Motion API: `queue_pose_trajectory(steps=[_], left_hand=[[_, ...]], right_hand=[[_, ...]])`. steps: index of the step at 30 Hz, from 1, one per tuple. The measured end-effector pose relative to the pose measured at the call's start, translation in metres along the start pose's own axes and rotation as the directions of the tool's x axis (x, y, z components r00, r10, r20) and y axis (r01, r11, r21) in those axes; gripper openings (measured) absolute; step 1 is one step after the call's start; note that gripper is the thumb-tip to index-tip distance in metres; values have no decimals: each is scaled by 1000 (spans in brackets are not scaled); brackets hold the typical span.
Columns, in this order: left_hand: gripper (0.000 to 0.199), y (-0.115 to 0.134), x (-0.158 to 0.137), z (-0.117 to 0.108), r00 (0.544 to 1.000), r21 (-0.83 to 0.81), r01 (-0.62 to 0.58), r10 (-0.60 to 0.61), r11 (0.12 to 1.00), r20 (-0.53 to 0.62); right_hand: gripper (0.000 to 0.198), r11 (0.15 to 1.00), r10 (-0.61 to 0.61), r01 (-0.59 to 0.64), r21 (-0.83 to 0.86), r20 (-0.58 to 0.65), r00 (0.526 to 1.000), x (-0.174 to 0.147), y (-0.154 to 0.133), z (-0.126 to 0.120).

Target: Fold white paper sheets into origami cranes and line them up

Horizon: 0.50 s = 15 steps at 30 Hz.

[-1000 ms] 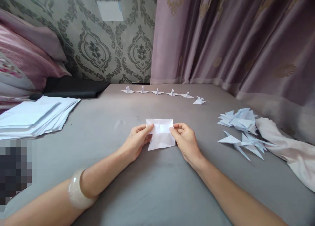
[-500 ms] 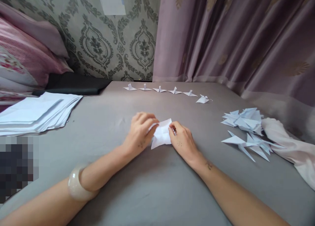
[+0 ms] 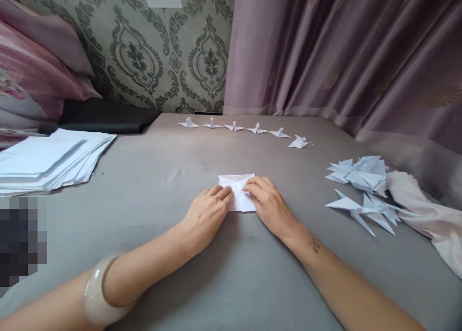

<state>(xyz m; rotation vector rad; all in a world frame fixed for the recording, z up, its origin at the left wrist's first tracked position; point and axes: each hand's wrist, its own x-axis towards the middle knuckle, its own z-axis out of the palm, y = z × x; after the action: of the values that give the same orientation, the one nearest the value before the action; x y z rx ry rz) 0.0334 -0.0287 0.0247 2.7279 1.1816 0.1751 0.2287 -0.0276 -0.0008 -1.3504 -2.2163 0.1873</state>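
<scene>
A small folded square of white paper lies flat on the grey-covered table in front of me, with crease lines across it. My left hand holds its left edge, fingers close together and the tips pressing on the paper. The thumb of that hand is hidden. From the right, my right hand grips the other side, its bent fingers reaching over the upper face. A pale bangle circles my left wrist.
Several folded paper cranes stand in a row at the back. Unopened folded paper pieces are heaped at the right, beside a pale cloth. A stack of white paper lies left, before a black folded item.
The paper has gone from lifted and tilted to lying flat and squared up. My left hand has lowered onto its left edge, and my right fingers have moved over its face.
</scene>
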Motion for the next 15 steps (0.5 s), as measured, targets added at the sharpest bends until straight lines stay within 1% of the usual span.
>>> queue_pose_trajectory(steps=[2, 4, 7, 9, 10, 12, 14, 15], left_hand=[[33, -1, 0, 0, 999, 24, 22, -23, 999, 28], [32, -6, -1, -2, 999, 10, 18, -18, 1000, 41], [20, -17, -2, -8, 998, -116, -42, 48, 992, 49], [23, -23, -3, -12, 995, -196, -70, 81, 978, 52], [26, -25, -3, -14, 995, -212, -68, 80, 975, 51], [31, -25, -2, -14, 998, -200, -45, 54, 979, 40], [30, -24, 0, -11, 1000, -197, -20, 21, 980, 4], [28, -23, 1, -8, 1000, -214, -13, 9, 977, -20]], right_hand=[[35, 998, -48, 44, 52, 93, 995, -2, 2, -3], [38, 997, -43, 33, 76, 138, 989, -5, 5, -7], [41, 994, -31, 15, 104, 157, 987, -9, 8, -14], [37, 994, -8, -11, 104, 180, 984, -10, 6, -20], [34, 995, 8, -27, 96, 201, 980, -10, 5, -23], [38, 996, 23, -42, 74, 241, 970, -9, 1, -27], [43, 997, 20, -36, 62, 249, 968, -7, 0, -28], [42, 997, 17, -33, 63, 238, 971, -6, 0, -28]])
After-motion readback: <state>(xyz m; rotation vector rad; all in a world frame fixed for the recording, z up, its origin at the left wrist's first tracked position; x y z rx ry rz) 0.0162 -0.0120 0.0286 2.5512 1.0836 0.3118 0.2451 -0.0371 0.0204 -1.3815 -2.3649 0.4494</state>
